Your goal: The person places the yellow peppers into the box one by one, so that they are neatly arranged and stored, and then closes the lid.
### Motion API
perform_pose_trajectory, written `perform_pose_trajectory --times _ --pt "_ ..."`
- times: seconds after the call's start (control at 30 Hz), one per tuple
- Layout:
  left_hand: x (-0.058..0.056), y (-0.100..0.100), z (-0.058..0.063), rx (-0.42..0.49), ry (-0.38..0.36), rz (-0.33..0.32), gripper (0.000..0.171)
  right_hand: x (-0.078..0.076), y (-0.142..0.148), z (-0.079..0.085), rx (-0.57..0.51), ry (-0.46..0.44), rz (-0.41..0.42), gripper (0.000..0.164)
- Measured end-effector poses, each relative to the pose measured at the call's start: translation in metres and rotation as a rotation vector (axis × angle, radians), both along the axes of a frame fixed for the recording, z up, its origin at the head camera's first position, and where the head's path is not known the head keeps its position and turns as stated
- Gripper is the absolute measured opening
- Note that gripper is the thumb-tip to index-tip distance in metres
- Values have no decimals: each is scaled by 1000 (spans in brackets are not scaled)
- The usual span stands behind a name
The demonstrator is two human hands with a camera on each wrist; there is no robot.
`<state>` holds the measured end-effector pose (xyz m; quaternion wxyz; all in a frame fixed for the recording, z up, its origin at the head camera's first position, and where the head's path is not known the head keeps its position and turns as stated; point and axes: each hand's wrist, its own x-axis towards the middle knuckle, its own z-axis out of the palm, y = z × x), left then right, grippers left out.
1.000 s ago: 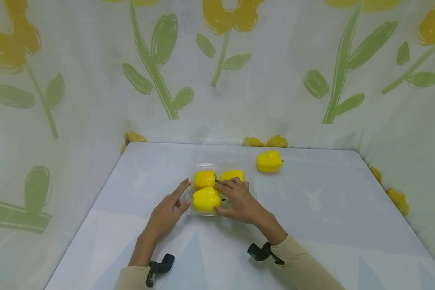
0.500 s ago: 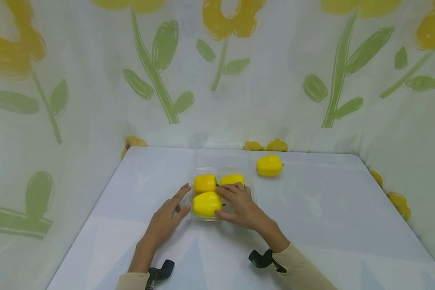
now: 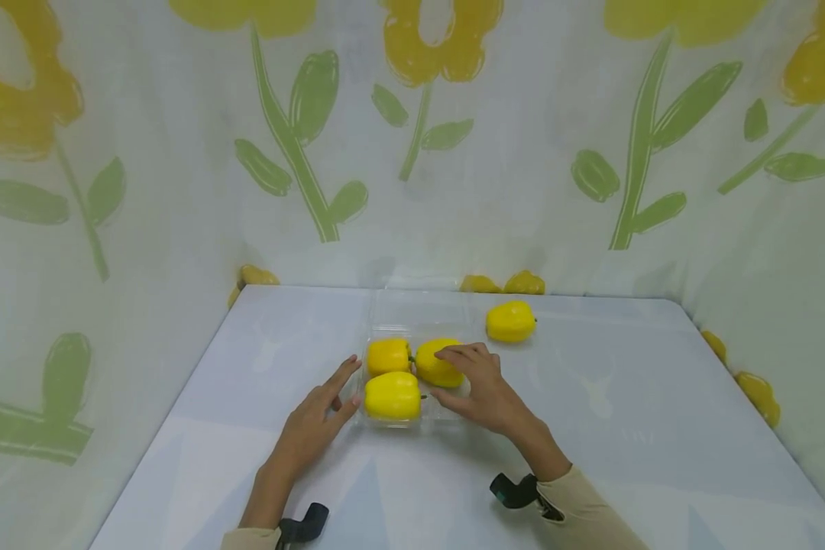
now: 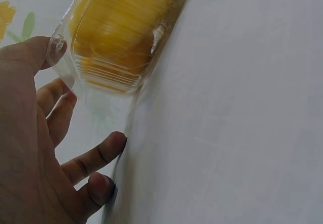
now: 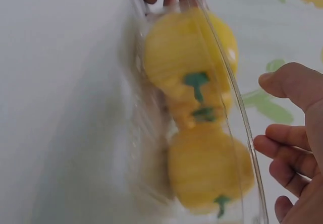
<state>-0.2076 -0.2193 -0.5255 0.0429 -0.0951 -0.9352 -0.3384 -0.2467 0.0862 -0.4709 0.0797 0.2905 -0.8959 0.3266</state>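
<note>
A clear plastic clamshell box (image 3: 447,412) stands on the table with its lid raised at the back. Three yellow bell peppers lie in it: a front-left pepper (image 3: 392,396), a back-left pepper (image 3: 388,356) and a back-right pepper (image 3: 435,363). My left hand (image 3: 314,420) is at the box's left side, fingers extended; in the left wrist view its thumb (image 4: 45,50) touches the corner of the rim. My right hand (image 3: 484,391) hovers over the box's right side, fingers loosely bent and holding nothing. Its fingertips partly cover the back-right pepper in the head view.
Another yellow bell pepper (image 3: 511,321) lies on the table behind and to the right of the box. The pale table (image 3: 626,428) meets a flower-patterned curtain (image 3: 509,153) at the back and sides. Both wrists carry black camera mounts (image 3: 516,491).
My right hand has let go of the front-left pepper and moved right, away from it. More of the back-right pepper shows now. My left hand stays at the box's side.
</note>
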Motion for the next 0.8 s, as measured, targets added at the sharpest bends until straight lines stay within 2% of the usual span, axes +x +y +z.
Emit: perform_pose_trajectory --times 0.2,0.53,0.8 --pt "1 1 1 0 -10 9 61 -11 21 3 -12 55 -48 53" --pt "2 -1 3 5 -16 17 61 -24 45 8 12 29 -131 50" --pt "1 0 2 -2 -17 7 60 -35 57 10 35 70 -153 50"
